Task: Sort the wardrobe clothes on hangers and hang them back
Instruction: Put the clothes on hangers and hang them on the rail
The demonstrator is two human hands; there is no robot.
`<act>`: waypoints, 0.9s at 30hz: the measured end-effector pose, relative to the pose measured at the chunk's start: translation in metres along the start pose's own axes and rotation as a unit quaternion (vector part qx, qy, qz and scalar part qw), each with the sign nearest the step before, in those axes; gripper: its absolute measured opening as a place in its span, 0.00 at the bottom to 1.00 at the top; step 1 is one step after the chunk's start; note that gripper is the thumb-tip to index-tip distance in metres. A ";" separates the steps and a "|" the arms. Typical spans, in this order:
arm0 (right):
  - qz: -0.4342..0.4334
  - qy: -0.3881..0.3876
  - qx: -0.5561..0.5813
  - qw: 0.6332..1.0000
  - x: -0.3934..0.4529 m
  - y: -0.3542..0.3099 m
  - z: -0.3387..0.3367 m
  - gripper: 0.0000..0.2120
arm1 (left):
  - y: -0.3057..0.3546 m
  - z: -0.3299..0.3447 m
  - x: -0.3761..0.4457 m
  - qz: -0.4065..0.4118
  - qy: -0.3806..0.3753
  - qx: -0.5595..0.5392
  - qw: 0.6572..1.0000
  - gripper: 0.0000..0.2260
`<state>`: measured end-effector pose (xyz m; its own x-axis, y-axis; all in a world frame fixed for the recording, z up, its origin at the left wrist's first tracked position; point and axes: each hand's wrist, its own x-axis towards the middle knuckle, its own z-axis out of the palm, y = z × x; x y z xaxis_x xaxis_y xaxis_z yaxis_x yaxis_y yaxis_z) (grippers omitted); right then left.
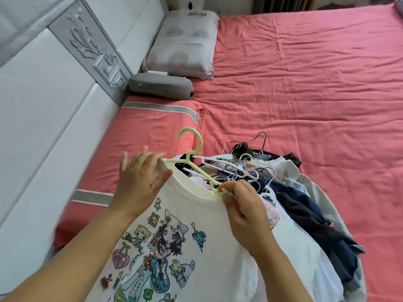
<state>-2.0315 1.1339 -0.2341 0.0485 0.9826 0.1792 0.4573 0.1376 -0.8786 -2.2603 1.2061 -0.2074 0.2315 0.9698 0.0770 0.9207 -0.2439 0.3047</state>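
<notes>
Step in hand: fitting the green hanger [197,168] into the white T-shirt [196,247]. Your right hand [244,205] pinches its arm; your left hand [139,179], fingers straight, spreads the collar. Next, seat both shoulders.

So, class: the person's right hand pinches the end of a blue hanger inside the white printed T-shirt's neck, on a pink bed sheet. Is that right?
Not quite: the head view shows the hanger is pale green, not blue. The right hand does pinch its end at the white printed T-shirt neck, on the pink bed sheet.

A shirt [196,247] lies on the bed [305,83], clothes pile [294,203] to its right.
</notes>
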 end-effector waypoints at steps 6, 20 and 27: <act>-0.058 -0.050 0.070 0.995 0.003 -0.065 0.002 0.09 | -0.031 -0.083 -0.053 0.038 0.101 -0.074 0.991 0.23; -0.117 -0.265 0.278 0.916 -0.108 -0.312 0.095 0.11 | -0.087 -0.241 -0.371 -0.115 0.383 -0.051 0.915 0.20; -0.248 -0.397 0.191 0.863 -0.184 -0.402 0.149 0.17 | -0.088 -0.280 -0.517 -0.219 0.466 0.036 0.856 0.19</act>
<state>-2.3567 0.9164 0.0206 -0.7620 0.5457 0.3485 -0.0865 0.4475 -0.8901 -2.5495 0.7258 -0.0084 -0.4609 0.5380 0.7058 0.8802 0.1757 0.4409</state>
